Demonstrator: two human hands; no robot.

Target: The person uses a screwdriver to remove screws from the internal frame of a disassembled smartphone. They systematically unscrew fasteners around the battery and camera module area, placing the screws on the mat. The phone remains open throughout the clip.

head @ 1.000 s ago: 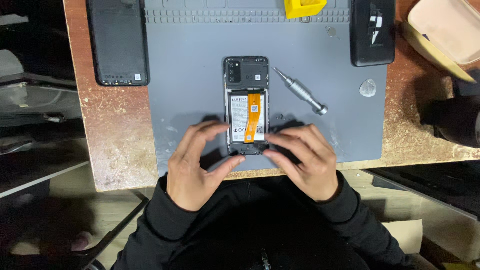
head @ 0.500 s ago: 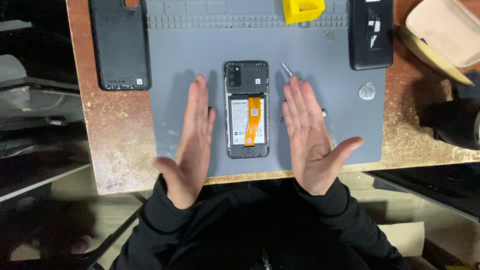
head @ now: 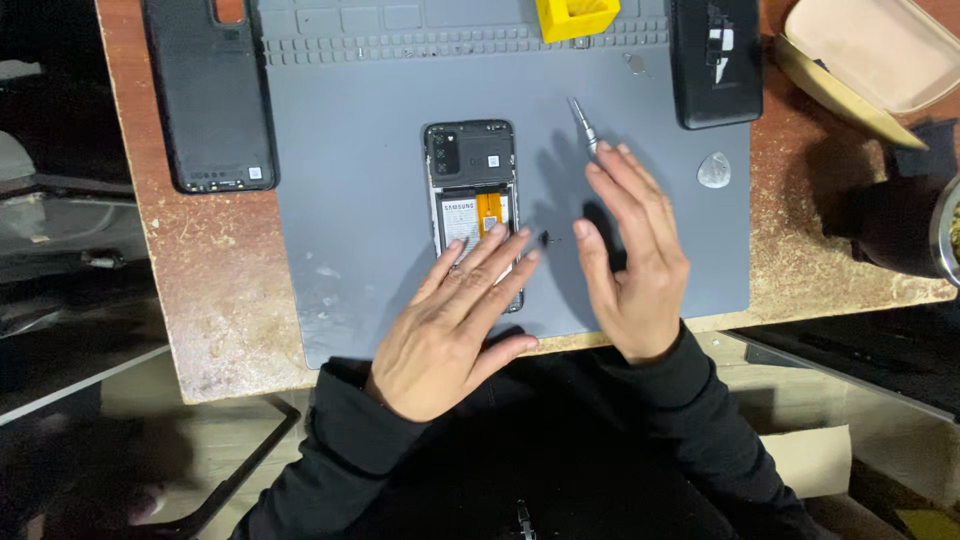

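An opened phone with its back off lies face down on the grey work mat, showing a battery and an orange flex cable. My left hand lies flat with fingers spread over the phone's lower half. My right hand hovers open just right of the phone, fingers straight, covering most of a small screwdriver whose tip sticks out beyond the fingertips. A tiny dark screw lies on the mat between the hands. Neither hand holds anything.
The phone's black back cover lies at the left on the brown table. A black device and a yellow holder sit at the mat's far edge. A clear pick lies right; a beige case and a dark cup stand farther right.
A second ago both hands gripped the phone's lower end. They let go and opened flat on either side; now the left hand lies over the phone and the right has shifted right over the screwdriver.
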